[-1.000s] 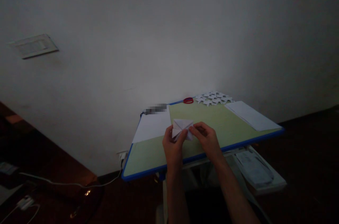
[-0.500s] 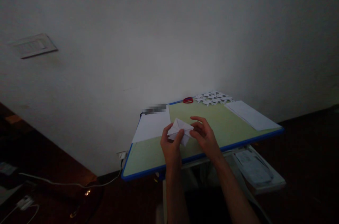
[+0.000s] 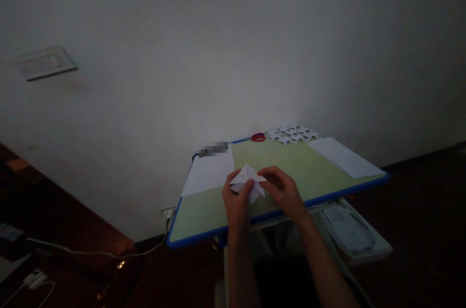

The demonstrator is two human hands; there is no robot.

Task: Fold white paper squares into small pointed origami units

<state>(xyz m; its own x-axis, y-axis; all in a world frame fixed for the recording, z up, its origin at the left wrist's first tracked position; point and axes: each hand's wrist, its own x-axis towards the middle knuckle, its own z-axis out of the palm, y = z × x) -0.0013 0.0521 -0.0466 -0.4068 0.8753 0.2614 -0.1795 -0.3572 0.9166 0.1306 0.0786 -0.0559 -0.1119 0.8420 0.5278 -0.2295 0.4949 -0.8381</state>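
Observation:
Above the near part of the pale green table (image 3: pixel 276 155) I hold a folded white paper (image 3: pixel 247 172) with several pointed flaps. My left hand (image 3: pixel 236 196) grips it from the left, thumb pressed on its middle and fingers behind. On the right side, my right hand (image 3: pixel 282 186) pinches a pointed flap between thumb and index finger. The fingers partly hide the lower folds.
Red-handled scissors (image 3: pixel 258 137) lie at the table's far edge, beside several folded white paper pieces (image 3: pixel 293 134). White sheets (image 3: pixel 345 157) lie at the right, and another white sheet (image 3: pixel 207 172) at the left. A wall stands right behind the table.
My right hand's fingers have closed in on the right side of the folded paper, the index finger coming down onto it. The paper's flaps have shifted slightly, with one lower point now spread to the right.

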